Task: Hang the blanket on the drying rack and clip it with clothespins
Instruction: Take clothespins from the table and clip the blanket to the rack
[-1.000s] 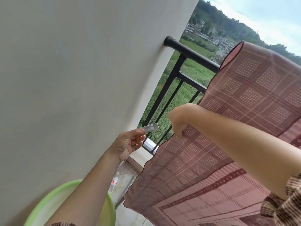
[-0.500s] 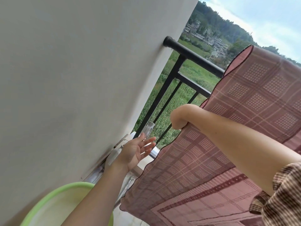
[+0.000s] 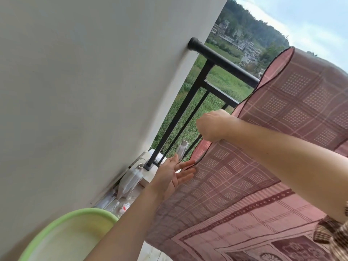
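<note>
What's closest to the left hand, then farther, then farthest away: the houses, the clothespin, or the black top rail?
Going by the head view:
1. clothespin: pinched in the left hand, sticking up beside the thumb.
2. black top rail: higher up, out past the hand.
3. houses: far away, behind the rail, near the top of the picture.

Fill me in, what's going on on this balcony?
A person is hanging a pinkish checked blanket over the black balcony railing. The right hand grips the blanket's edge by the bars. Just below it, the left hand pinches a pale clothespin, other fingers spread. No clothespin is visible on the blanket yet. A green basin sits at lower left.
</note>
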The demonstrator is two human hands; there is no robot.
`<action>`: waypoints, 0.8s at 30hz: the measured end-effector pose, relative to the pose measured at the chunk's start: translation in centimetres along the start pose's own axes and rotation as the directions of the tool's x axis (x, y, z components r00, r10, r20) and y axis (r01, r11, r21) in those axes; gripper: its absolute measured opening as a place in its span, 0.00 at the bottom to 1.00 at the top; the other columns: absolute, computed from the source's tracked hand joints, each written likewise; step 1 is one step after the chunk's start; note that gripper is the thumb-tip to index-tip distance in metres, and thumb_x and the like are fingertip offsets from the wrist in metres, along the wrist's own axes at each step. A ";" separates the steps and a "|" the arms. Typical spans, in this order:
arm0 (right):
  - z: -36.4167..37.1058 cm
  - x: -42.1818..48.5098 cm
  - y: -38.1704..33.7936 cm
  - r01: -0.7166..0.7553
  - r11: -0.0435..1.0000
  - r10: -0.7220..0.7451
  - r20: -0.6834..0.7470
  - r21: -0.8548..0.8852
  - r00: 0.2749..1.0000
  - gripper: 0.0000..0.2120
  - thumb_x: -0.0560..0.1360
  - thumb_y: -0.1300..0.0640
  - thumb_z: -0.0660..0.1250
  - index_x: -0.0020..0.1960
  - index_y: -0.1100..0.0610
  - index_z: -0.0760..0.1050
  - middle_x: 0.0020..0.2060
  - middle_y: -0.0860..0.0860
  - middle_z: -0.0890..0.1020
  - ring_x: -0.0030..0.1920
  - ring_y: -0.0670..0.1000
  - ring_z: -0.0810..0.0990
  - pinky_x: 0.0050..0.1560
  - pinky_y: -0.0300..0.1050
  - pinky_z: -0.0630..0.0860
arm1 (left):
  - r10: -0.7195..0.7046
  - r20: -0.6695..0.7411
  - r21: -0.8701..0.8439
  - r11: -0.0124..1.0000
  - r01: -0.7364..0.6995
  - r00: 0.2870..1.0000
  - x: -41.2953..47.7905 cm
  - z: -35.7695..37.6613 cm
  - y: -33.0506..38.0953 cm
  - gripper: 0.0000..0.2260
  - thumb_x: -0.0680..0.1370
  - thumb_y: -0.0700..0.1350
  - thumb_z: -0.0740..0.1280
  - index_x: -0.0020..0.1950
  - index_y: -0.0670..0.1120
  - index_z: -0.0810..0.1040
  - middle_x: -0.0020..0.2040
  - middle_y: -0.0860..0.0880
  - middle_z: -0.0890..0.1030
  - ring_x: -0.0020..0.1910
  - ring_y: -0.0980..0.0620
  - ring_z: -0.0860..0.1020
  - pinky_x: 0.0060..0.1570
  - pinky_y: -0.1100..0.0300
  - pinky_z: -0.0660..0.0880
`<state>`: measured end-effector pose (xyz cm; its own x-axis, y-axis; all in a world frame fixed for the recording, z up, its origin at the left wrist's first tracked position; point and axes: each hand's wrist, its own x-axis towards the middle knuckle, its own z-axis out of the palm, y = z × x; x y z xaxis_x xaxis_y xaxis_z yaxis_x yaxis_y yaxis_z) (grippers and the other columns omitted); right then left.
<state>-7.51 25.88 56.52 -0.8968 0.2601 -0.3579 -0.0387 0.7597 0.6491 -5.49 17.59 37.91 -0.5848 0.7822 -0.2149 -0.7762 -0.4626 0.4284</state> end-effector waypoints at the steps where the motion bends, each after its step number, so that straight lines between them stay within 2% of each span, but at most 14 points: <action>1: -0.1 -0.1 0.0 0.009 1.000 -0.009 -0.007 -0.002 1.000 0.15 0.74 0.70 0.55 0.32 0.58 0.67 0.29 0.48 0.69 0.28 0.46 0.66 0.27 0.37 0.64 | 0.005 -0.001 -0.009 1.000 -0.005 1.000 0.1 0.0 -0.1 0.13 0.83 0.47 0.55 0.65 0.43 0.64 0.54 0.38 0.83 0.43 0.43 0.83 0.43 0.53 0.82; 3: -0.1 -0.3 -0.1 0.043 0.999 -0.043 -0.003 -0.005 0.999 0.14 0.74 0.69 0.56 0.32 0.58 0.67 0.29 0.48 0.69 0.28 0.46 0.66 0.27 0.38 0.65 | 0.011 -0.020 -0.022 1.000 -0.011 1.000 0.2 0.1 -0.4 0.12 0.83 0.46 0.55 0.65 0.43 0.64 0.54 0.37 0.83 0.42 0.45 0.84 0.43 0.55 0.82; 7: -0.2 -0.8 -0.5 0.138 0.989 -0.141 0.090 0.047 0.986 0.15 0.77 0.67 0.56 0.33 0.57 0.62 0.31 0.50 0.70 0.29 0.47 0.68 0.29 0.37 0.67 | 0.013 -0.064 -0.054 0.998 -0.017 0.998 0.4 -0.1 -0.7 0.17 0.83 0.45 0.55 0.71 0.42 0.61 0.55 0.34 0.81 0.46 0.45 0.83 0.41 0.59 0.82; 10: -0.7 -1.5 -0.3 0.177 0.978 -0.190 0.126 0.112 0.974 0.19 0.80 0.56 0.61 0.33 0.55 0.58 0.31 0.47 0.67 0.28 0.44 0.66 0.25 0.33 0.66 | 0.030 -0.076 -0.055 0.998 -0.034 0.997 0.4 -0.2 -0.9 0.18 0.82 0.44 0.56 0.71 0.40 0.61 0.54 0.35 0.81 0.46 0.45 0.84 0.40 0.59 0.82; 12: -0.9 -2.0 -0.4 0.169 0.975 -0.193 0.167 0.145 0.967 0.22 0.76 0.49 0.67 0.33 0.54 0.59 0.30 0.47 0.68 0.28 0.45 0.67 0.28 0.33 0.69 | 0.043 -0.089 -0.044 0.998 -0.047 0.995 0.4 -0.2 -0.9 0.17 0.82 0.44 0.57 0.68 0.37 0.64 0.51 0.36 0.82 0.44 0.46 0.84 0.39 0.60 0.81; 14: -1.0 -2.4 -0.9 0.162 0.983 -0.176 0.189 0.086 0.966 0.23 0.71 0.52 0.74 0.33 0.54 0.59 0.31 0.47 0.69 0.30 0.45 0.68 0.36 0.38 0.72 | 0.058 -0.111 -0.033 0.997 -0.062 0.992 0.5 -0.1 -0.8 0.16 0.82 0.44 0.58 0.66 0.35 0.66 0.50 0.37 0.82 0.43 0.47 0.84 0.38 0.61 0.81; 16: -1.0 -2.6 -1.3 0.170 0.986 -0.168 0.152 0.001 0.974 0.24 0.69 0.56 0.75 0.33 0.53 0.58 0.32 0.46 0.68 0.31 0.44 0.66 0.40 0.41 0.72 | 0.073 -0.131 -0.030 0.997 -0.077 0.989 0.6 -0.1 -0.9 0.16 0.82 0.44 0.58 0.66 0.35 0.66 0.50 0.37 0.83 0.42 0.47 0.84 0.38 0.61 0.81; 18: -1.1 -2.9 -1.6 0.197 0.980 -0.192 0.111 -0.035 0.975 0.24 0.69 0.57 0.75 0.32 0.54 0.58 0.31 0.46 0.68 0.30 0.44 0.66 0.36 0.40 0.71 | 0.088 -0.132 -0.019 0.996 -0.091 0.987 0.4 -0.1 -1.0 0.16 0.82 0.44 0.59 0.65 0.35 0.67 0.49 0.38 0.83 0.43 0.47 0.84 0.38 0.61 0.81; 20: -1.0 -3.1 -1.6 0.228 0.973 -0.225 0.063 -0.043 0.972 0.24 0.71 0.58 0.73 0.31 0.54 0.58 0.29 0.46 0.66 0.28 0.44 0.63 0.29 0.37 0.66 | 0.095 -0.120 0.001 0.995 -0.095 0.988 0.0 0.0 -1.0 0.14 0.82 0.44 0.59 0.63 0.36 0.68 0.49 0.38 0.83 0.43 0.48 0.84 0.39 0.61 0.81; 24: -0.5 -3.2 -1.2 0.259 0.965 -0.260 -0.047 -0.029 0.964 0.20 0.74 0.66 0.65 0.28 0.56 0.61 0.26 0.48 0.64 0.26 0.47 0.62 0.31 0.41 0.66 | 0.122 -0.113 0.146 0.984 -0.105 0.986 -0.6 -1.3 -0.3 0.08 0.81 0.44 0.61 0.54 0.40 0.71 0.49 0.42 0.78 0.46 0.46 0.83 0.51 0.52 0.80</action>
<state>-4.79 23.84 57.29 -0.8754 0.0253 -0.4828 -0.2824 0.7838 0.5531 -5.17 16.75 36.77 -0.6982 0.6676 -0.2586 -0.6674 -0.4763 0.5724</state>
